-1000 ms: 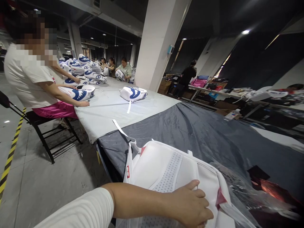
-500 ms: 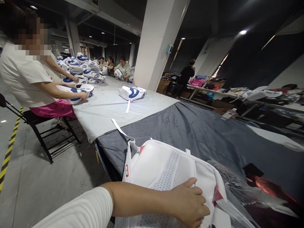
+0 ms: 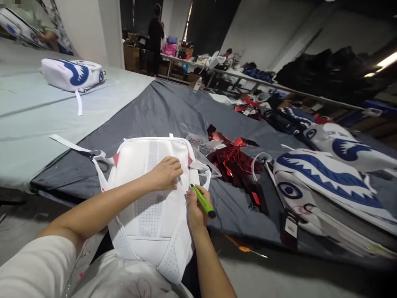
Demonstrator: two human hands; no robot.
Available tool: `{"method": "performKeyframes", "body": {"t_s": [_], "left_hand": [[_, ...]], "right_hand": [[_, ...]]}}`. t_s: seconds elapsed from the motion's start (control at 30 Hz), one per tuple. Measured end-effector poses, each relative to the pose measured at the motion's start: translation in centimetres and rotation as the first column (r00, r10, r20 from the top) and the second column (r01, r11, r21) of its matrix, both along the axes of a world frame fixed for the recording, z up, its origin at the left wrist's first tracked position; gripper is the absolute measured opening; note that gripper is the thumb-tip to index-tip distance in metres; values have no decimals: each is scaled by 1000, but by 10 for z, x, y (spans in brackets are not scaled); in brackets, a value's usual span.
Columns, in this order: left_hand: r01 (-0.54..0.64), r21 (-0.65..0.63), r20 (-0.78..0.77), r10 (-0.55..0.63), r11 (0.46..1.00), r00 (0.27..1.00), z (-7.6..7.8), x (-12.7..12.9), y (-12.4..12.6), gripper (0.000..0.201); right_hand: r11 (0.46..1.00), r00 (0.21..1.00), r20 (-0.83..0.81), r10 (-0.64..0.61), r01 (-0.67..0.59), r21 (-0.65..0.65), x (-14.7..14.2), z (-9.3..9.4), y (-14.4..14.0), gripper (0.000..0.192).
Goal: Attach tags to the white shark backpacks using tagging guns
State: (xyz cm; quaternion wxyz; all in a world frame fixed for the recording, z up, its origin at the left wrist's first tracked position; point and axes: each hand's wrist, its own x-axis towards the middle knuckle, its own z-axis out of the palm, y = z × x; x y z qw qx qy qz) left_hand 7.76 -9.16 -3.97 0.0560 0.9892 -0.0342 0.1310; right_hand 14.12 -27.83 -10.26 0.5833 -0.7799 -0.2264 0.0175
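A white backpack lies back panel up at the near table edge and over my lap, its straps out to the sides. My left hand reaches across it, fingers bent and closed on the fabric of the panel right of the dotted mesh strip. At the bag's right side, my right hand is wrapped around a green pen-shaped tool with black ends. Its far tip points toward the bag's side edge, close to the left hand. Whether the tip touches the fabric I cannot tell.
Red-and-black tags and clear plastic lie beyond the bag. Several finished backpacks with blue shark-mouth prints rest at right, another at far left. An orange-handled tool sits at the table's near edge.
The view has swung right and down, bringing my right hand with the green tool and the backpacks at right into sight. My left hand stays on the backpack.
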Motion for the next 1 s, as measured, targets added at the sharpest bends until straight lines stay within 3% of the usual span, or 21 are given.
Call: {"method": "performKeyframes", "body": {"t_s": [0.1, 0.23, 0.4, 0.73, 1.0], "left_hand": [[-9, -4, 37, 9, 1000, 999, -6, -1, -6, 34], [-26, -23, 161, 30, 999, 987, -21, -11, -11, 28], [-47, -42, 269, 56, 998, 961, -32, -22, -14, 21], [-24, -43, 336, 37, 999, 941, -43, -14, -10, 18], [-18, -45, 339, 32, 999, 940, -45, -15, -9, 25]], "right_hand": [[995, 987, -161, -8, 24, 98, 0, 13, 6, 44], [1000, 999, 42, -16, 16, 9, 3, 21, 17, 39], [984, 962, 270, -36, 81, -158, 1, 16, 23, 36], [968, 957, 291, 13, 60, -243, 4, 8, 24, 37], [956, 953, 287, 96, -8, -293, 11, 17, 26, 38]]}}
